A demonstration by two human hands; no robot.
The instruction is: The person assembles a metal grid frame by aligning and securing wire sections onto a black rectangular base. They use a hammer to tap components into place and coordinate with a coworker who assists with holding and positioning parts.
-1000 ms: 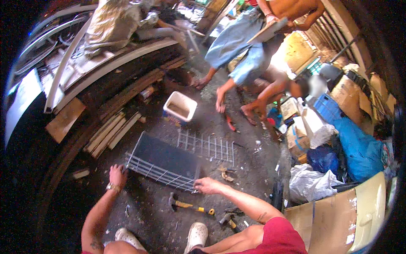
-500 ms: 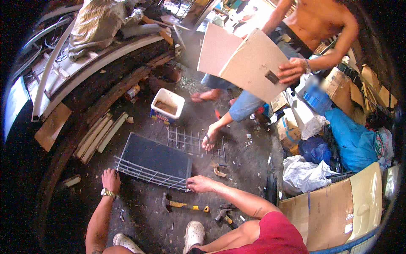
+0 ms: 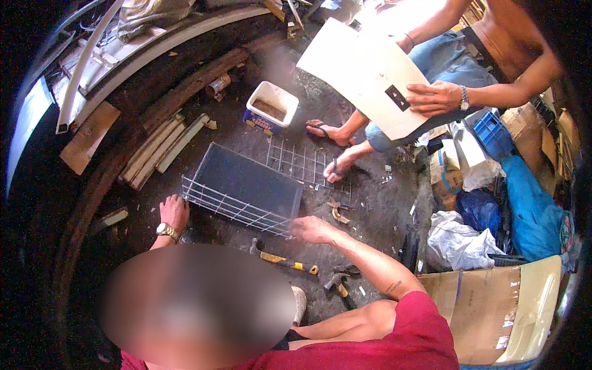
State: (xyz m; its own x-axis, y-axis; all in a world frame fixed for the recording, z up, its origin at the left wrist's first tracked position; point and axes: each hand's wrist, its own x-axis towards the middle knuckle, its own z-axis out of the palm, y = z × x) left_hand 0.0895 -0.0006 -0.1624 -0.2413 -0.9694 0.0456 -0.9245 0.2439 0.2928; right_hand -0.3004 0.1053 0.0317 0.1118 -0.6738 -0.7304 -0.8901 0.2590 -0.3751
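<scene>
A low wire basket (image 3: 237, 209) with a dark flat panel (image 3: 253, 182) in it lies on the floor before me. My left hand (image 3: 174, 213), with a gold watch on its wrist, is closed at the basket's left front corner. Fingers of my right hand (image 3: 311, 230) close on the right front corner, slightly blurred. Close in front of me lies a claw hammer (image 3: 287, 263) with a yellow and black handle. Another hammer (image 3: 338, 285) rests to its right. Behind the basket is a flat wire grid (image 3: 299, 161).
Across from me a person's hand (image 3: 435, 98) holds cardboard sheets (image 3: 364, 74). A white-lined tub (image 3: 270, 105) stands beyond the basket. Wood strips (image 3: 157, 151) lie at left; bags (image 3: 533, 209) and a large cardboard piece (image 3: 487, 302) fill the right. A blurred patch covers the lower left.
The view has shifted, so the floor things sit higher and further right. The other person's cardboard sheets are now tilted differently and overlap more. My hands stay at the basket's corners.
</scene>
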